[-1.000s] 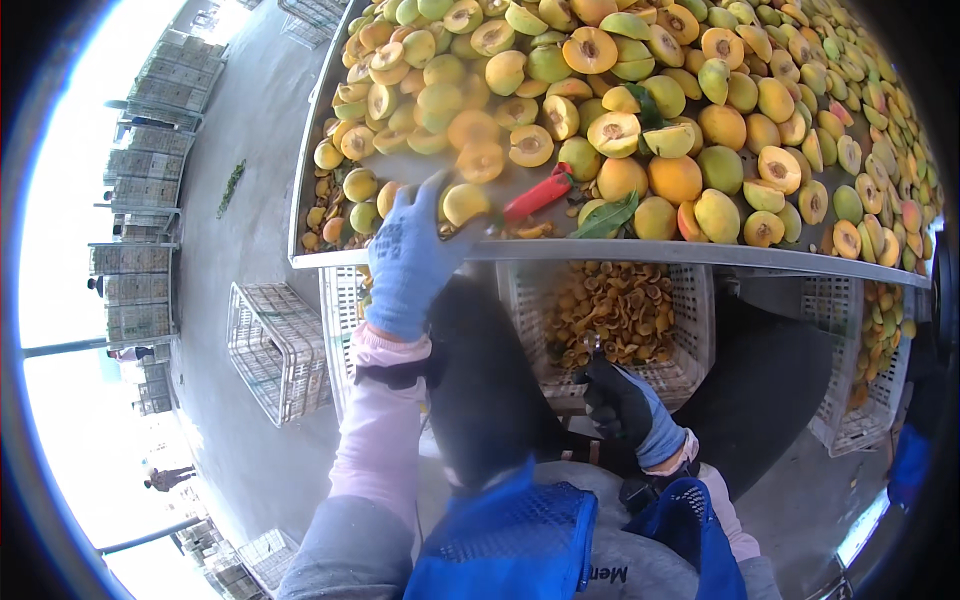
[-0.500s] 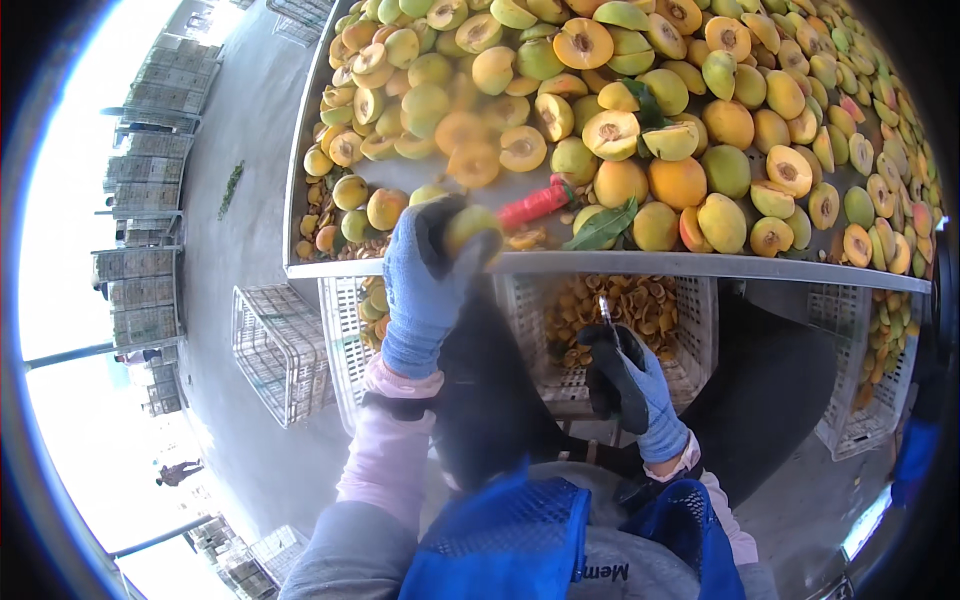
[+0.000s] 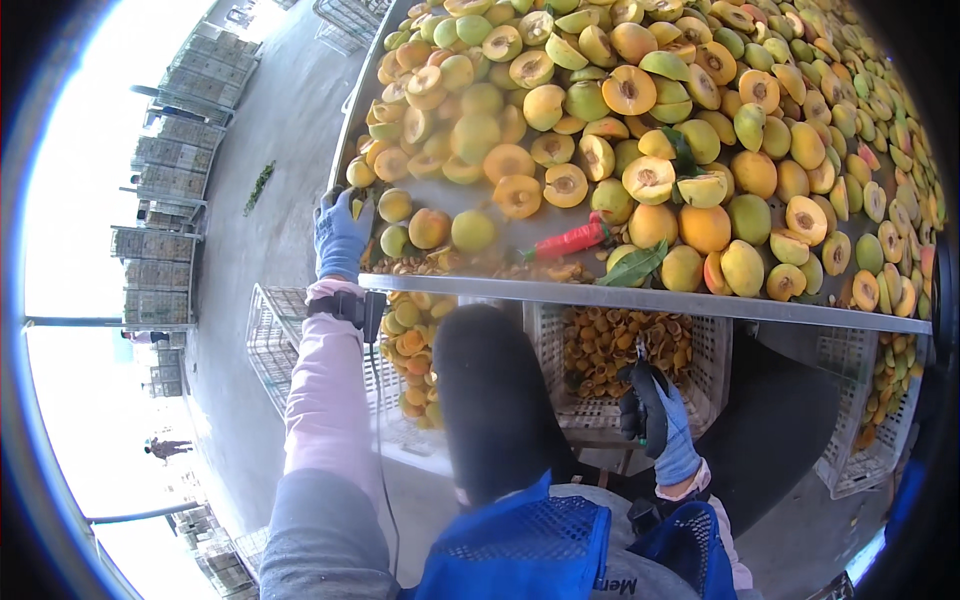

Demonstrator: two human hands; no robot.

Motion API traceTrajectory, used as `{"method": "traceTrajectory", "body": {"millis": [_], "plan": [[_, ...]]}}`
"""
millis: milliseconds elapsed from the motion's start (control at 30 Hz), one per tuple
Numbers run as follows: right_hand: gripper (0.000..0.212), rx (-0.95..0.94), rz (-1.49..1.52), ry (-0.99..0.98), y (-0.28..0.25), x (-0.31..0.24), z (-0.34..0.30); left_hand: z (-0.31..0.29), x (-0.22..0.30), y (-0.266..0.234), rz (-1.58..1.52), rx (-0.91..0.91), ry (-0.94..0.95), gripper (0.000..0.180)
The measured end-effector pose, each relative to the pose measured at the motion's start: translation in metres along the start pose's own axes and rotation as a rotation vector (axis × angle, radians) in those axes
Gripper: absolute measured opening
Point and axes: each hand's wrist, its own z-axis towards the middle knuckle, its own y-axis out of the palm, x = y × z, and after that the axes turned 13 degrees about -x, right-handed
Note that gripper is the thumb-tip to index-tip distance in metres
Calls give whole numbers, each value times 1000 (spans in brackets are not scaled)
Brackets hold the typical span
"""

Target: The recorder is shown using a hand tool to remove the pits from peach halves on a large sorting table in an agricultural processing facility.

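My left hand (image 3: 343, 238), in a blue glove with dark fingers, is at the left edge of the metal tray (image 3: 640, 299). Its thumb stands apart from the fingers, beside a small yellowish piece (image 3: 357, 208); no whole fruit shows in it. My right hand (image 3: 655, 415), gloved alike, is closed around a small tool with a thin metal tip (image 3: 640, 350); most of its handle is hidden. Below the tip, a white crate (image 3: 712, 370) holds orange fruit scraps (image 3: 610, 345). Whole and halved yellow-orange stone fruit (image 3: 628, 90) are piled on the tray.
A red-wrapped handle (image 3: 570, 241) and a green leaf (image 3: 637, 265) lie near the tray's front edge. Fruit pieces (image 3: 408, 345) fill a crate under its left corner; another crate (image 3: 845, 380) stands right. Stacked crates (image 3: 155, 255) line the floor far left. A cable (image 3: 385, 450) hangs by my left forearm.
My left hand has moved left from the tray's front to its left edge; the fruit it held is out of it. My right hand has shifted slightly right and lower. The view has shifted.
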Motion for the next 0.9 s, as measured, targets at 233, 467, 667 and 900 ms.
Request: {"method": "traceTrajectory", "body": {"millis": [233,467,667,900], "plan": [[39,8,61,-5,-3,2,11,-30,110,-30,167,-569,-48,64],[40,-39,144,65,6,-5,5,-27,93,-30,0,-535,166,60],[35,-75,488,-157,21,-30,-24,-137,148,-63,-1682,-750,317,80],[19,5,-653,-879,52,-16,-23,-230,217,-63,-2131,-797,286,64]]}}
